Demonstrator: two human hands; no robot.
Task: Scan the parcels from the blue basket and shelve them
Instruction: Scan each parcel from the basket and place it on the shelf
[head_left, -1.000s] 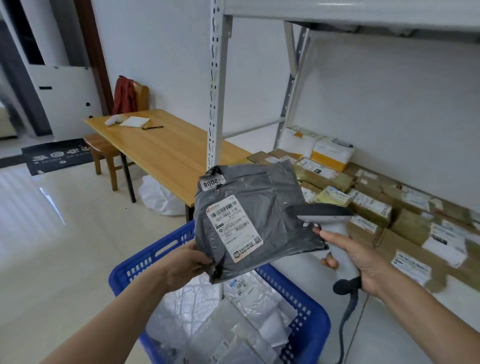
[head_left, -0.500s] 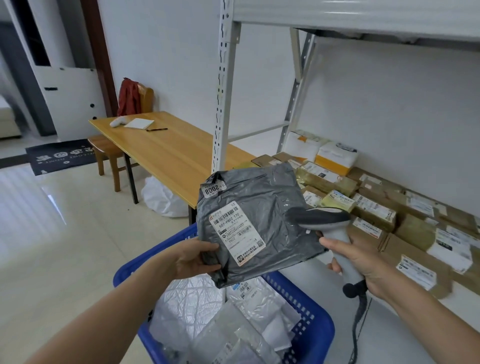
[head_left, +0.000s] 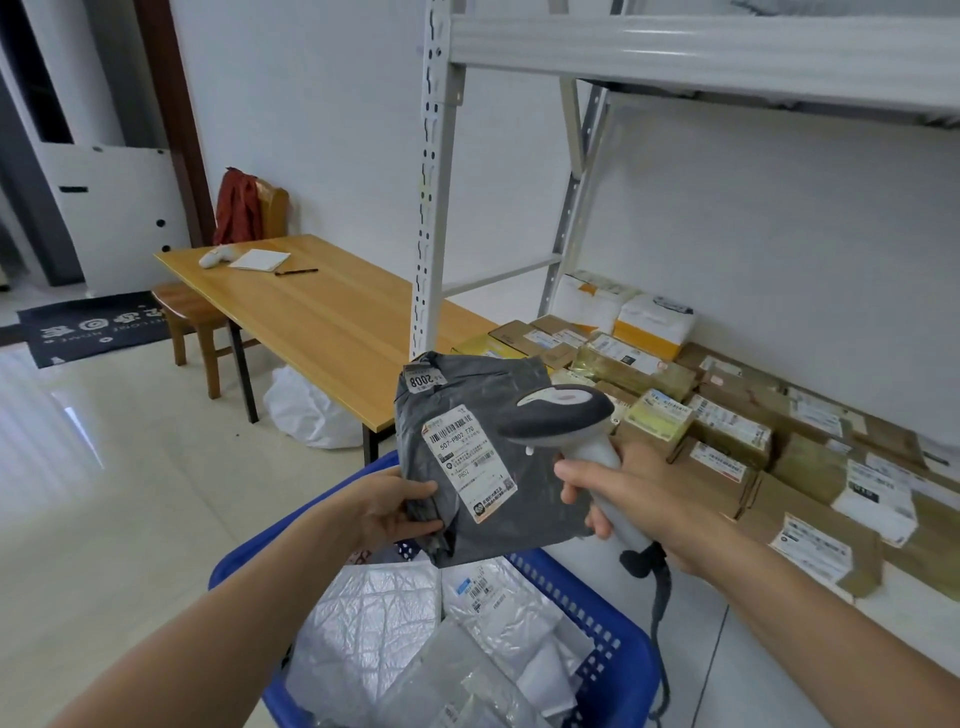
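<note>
Grey parcel (head_left: 470, 457) at frame centre, pinched by the left grip (head_left: 389, 512); right grip (head_left: 639, 488) curls round the scanner (head_left: 558, 415) above the blue basket (head_left: 615, 675).

Bright, even daylight with no harsh shadows. We see strong white glare on the floor tiles (head_left: 57, 415) at left, so the light comes from that side; the top-left corner falls dark. There is faint shade under the bench (head_left: 322, 322). The centre is sharp: large print on the grey parcel (head_left: 530, 519) label reads, and the scanner (head_left: 558, 410) is crisp. Boxes (head_left: 810, 545) toward the right edge go slightly soft. Wide-angle warp: the shelf post (head_left: 434, 182) leans, and the forearms (head_left: 218, 623) stretch at the bottom corners. The shelf beam (head_left: 675, 52) is nearly blown out.
</note>
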